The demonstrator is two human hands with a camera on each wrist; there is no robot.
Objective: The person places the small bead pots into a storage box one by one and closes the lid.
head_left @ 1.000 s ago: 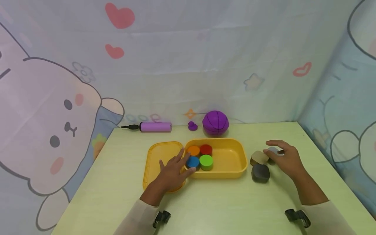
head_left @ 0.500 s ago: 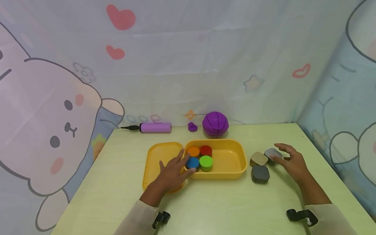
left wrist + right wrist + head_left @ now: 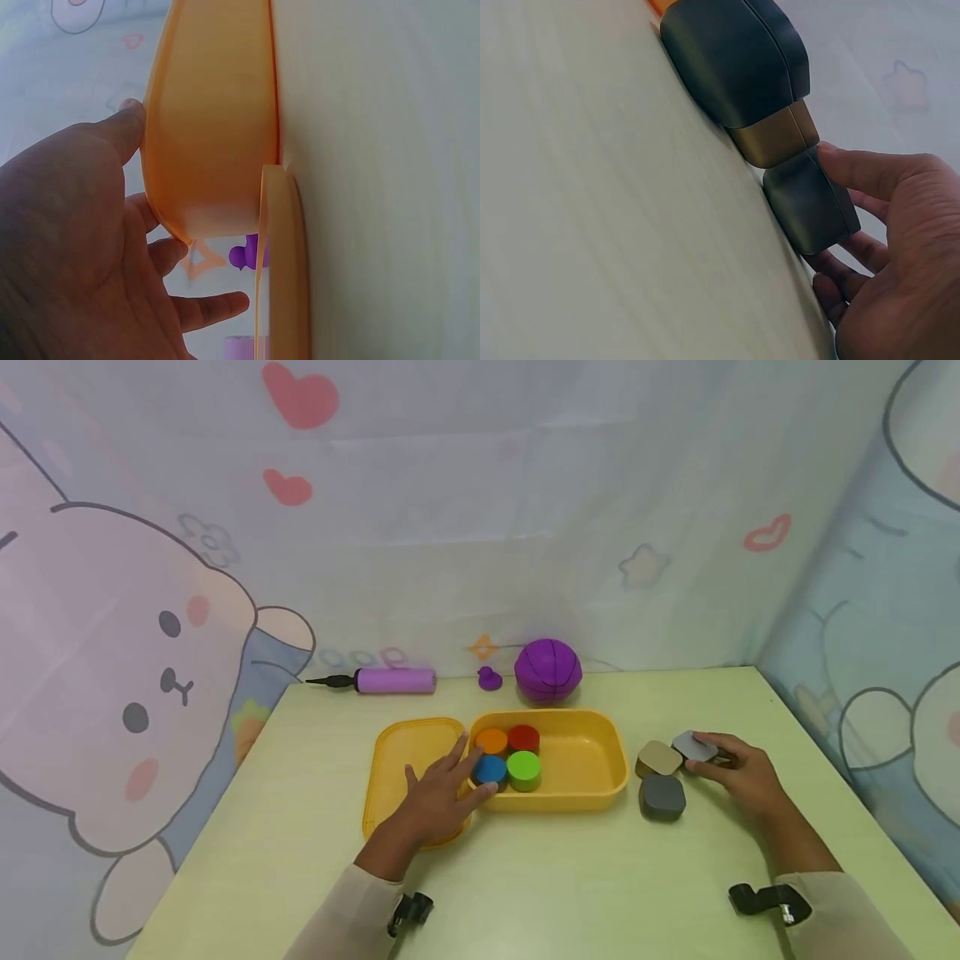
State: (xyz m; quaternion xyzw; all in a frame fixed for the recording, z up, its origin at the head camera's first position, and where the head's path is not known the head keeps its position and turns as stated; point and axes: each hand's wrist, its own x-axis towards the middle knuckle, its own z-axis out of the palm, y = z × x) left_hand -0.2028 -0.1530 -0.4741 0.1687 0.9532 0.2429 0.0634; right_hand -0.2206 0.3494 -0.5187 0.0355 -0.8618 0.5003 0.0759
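Note:
My left hand (image 3: 438, 797) rests with spread fingers on the left end of the yellow plastic box (image 3: 585, 802). In the left wrist view its thumb and fingertips touch the rim of that box (image 3: 210, 112). Inside stand orange (image 3: 491, 742), red (image 3: 523, 737), blue (image 3: 490, 770) and green (image 3: 523, 770) round pieces. On the right, my right hand (image 3: 738, 772) pinches a silver-grey rounded-square case (image 3: 693, 746) between thumb and fingers. That case (image 3: 806, 206) has a seam near its top and sits low at the table. A beige case (image 3: 660, 758) and a dark grey case (image 3: 662, 797) stand against each other beside it.
The yellow lid (image 3: 390, 785) lies left of the box, partly under my left hand. Along the back are a purple hand pump (image 3: 396, 681), a small purple duck (image 3: 490, 678) and a purple ball (image 3: 548, 671). A printed cloth (image 3: 465, 527) hangs behind the table.
My right hand drew back rightward from over the beige and silver-grey cases, then closed its fingers on the silver-grey one. My left hand stayed on the yellow box.

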